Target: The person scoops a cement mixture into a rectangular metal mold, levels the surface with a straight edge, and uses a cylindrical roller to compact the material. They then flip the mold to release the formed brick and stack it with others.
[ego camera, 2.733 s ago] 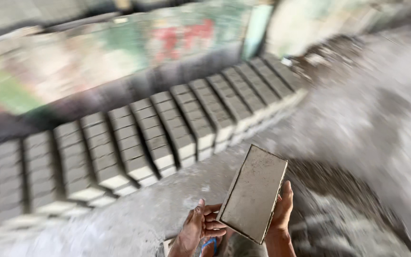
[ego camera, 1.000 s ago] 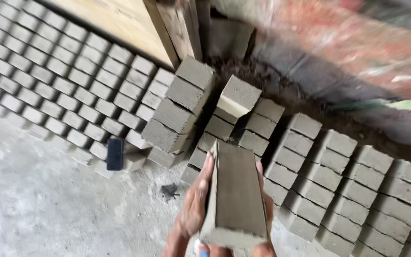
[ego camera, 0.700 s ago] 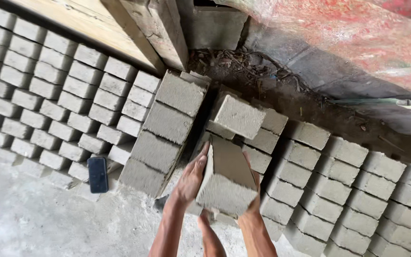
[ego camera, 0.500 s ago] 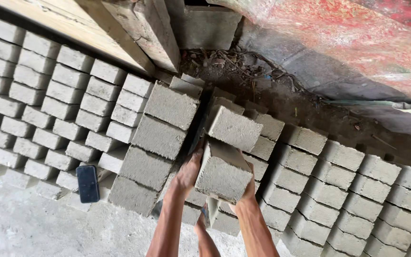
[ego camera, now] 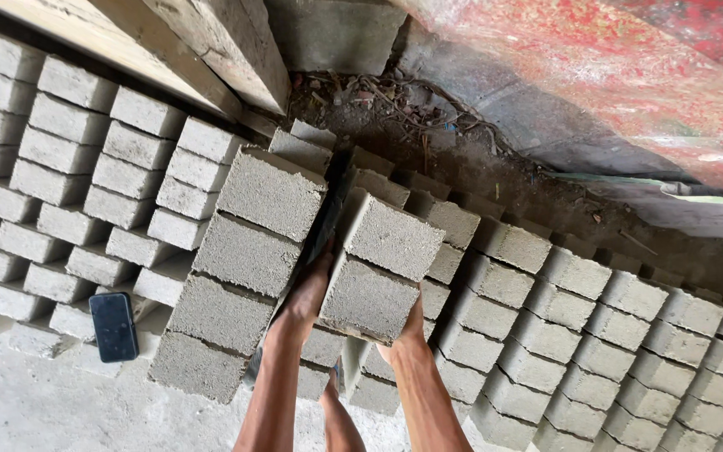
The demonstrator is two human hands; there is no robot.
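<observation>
A grey concrete brick point(ego camera: 368, 298) is held between both my hands, end face toward me. My left hand point(ego camera: 305, 293) presses its left side, squeezed between it and a tall stack of bricks point(ego camera: 240, 268). My right hand point(ego camera: 406, 335) grips its right lower side. The held brick touches another brick point(ego camera: 391, 236) lying just beyond it on a second layer. Both rest over rows of bricks standing on edge on the ground.
Rows of grey bricks point(ego camera: 69, 184) spread left and rows of bricks point(ego camera: 621, 335) spread right. A dark phone point(ego camera: 114, 326) lies on the bricks at lower left. A wooden beam point(ego camera: 219, 42) and a red-painted wall point(ego camera: 629, 75) stand behind. Dirt and twigs point(ego camera: 412, 117) lie at the wall's foot.
I carried the brick from open ground to the stacks, then lowered it forward until it sits against the brick on the second layer, beside the tall stack.
</observation>
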